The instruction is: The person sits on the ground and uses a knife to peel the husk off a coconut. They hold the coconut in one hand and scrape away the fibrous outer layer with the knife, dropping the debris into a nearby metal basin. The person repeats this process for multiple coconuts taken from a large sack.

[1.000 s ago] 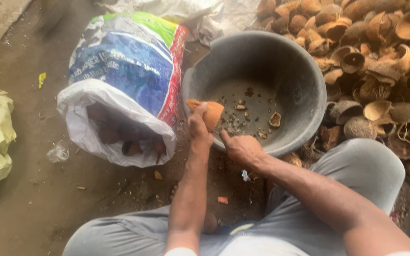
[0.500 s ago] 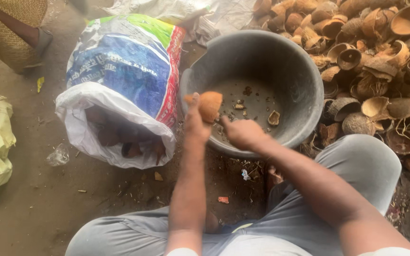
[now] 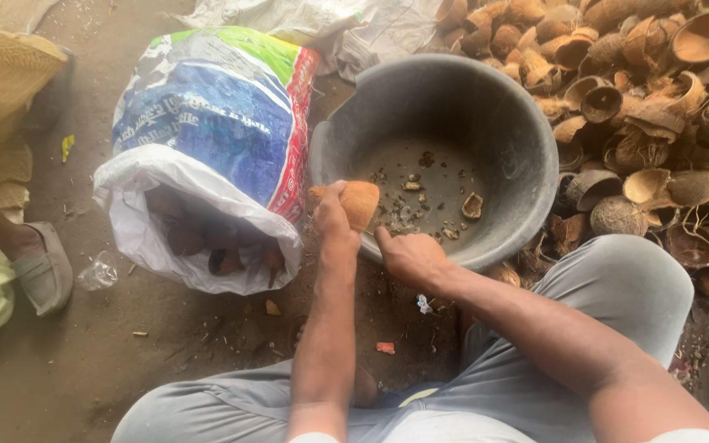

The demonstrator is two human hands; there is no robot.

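My left hand [image 3: 334,223] grips a brown, rounded coconut piece [image 3: 360,201] over the near rim of a large grey tub [image 3: 527,131]. Close beside it, my right hand [image 3: 410,258] has its fingers closed just below the piece; whether it holds a tool or anything else is hidden. Small shell scraps [image 3: 471,205] lie on the tub's floor. My grey-trousered knees frame the bottom of the view.
A printed white, blue and green sack [image 3: 207,156] lies open to the left with brown pieces inside. A heap of empty coconut shells [image 3: 658,107] fills the right side. Another person's sandalled foot [image 3: 43,267] stands at the left on the dirt floor.
The coconut piece stays at the tub's rim while my hands shift slightly on it. Another person's foot has come further into view at the left.
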